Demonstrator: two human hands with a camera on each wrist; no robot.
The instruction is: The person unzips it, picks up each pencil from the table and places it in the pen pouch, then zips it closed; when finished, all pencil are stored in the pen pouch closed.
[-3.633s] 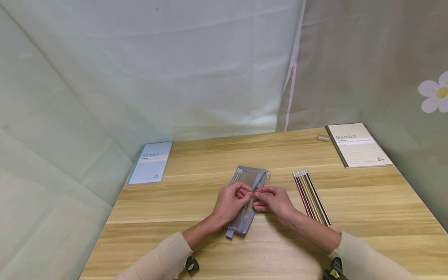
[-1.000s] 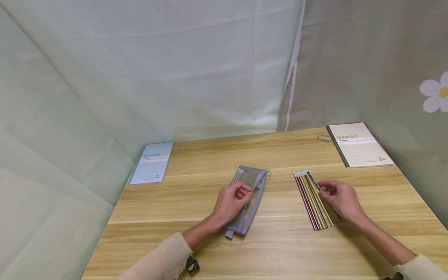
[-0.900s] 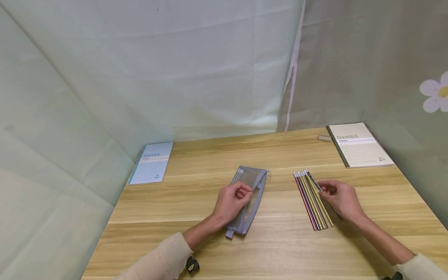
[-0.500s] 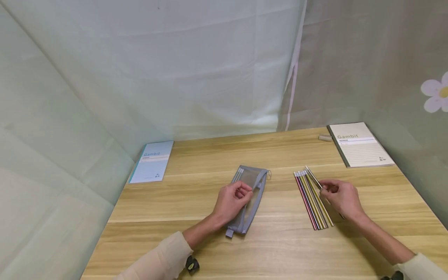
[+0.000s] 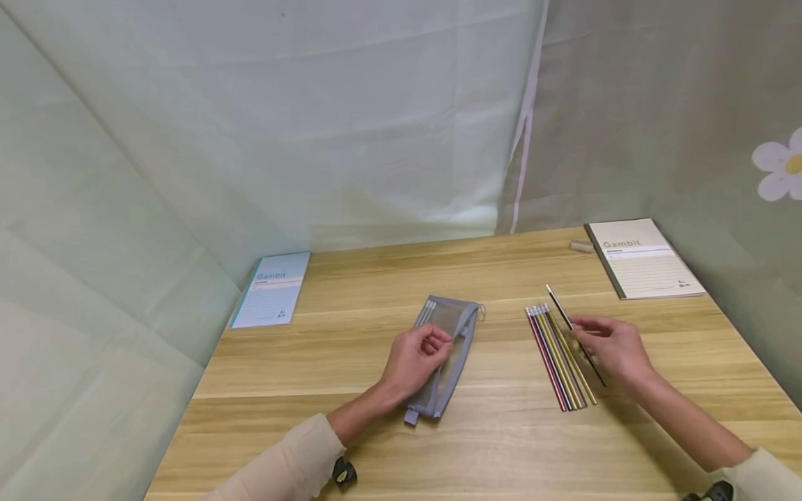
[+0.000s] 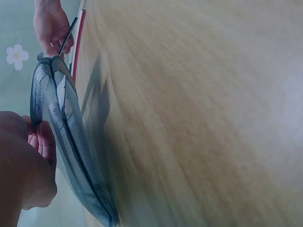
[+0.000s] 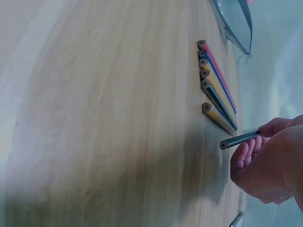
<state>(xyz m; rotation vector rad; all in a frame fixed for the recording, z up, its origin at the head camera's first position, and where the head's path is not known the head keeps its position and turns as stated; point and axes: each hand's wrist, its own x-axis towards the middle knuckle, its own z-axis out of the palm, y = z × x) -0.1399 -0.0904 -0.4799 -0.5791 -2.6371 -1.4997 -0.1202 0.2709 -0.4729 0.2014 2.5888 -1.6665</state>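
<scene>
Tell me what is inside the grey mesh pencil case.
Through the mesh of the pencil case, a few white-tipped pencils show at its far end. The left hand grips the case's middle and covers the rest, so no count is possible.

The right hand (image 7: 267,163), at four o'clock, pinches a dark pencil (image 7: 239,139) clear of the table (image 7: 104,118) — its blunt end points left. A row of pencils (image 7: 215,82) lies at one o'clock (ends aligned), the pouch (image 7: 234,21) beyond.
</scene>
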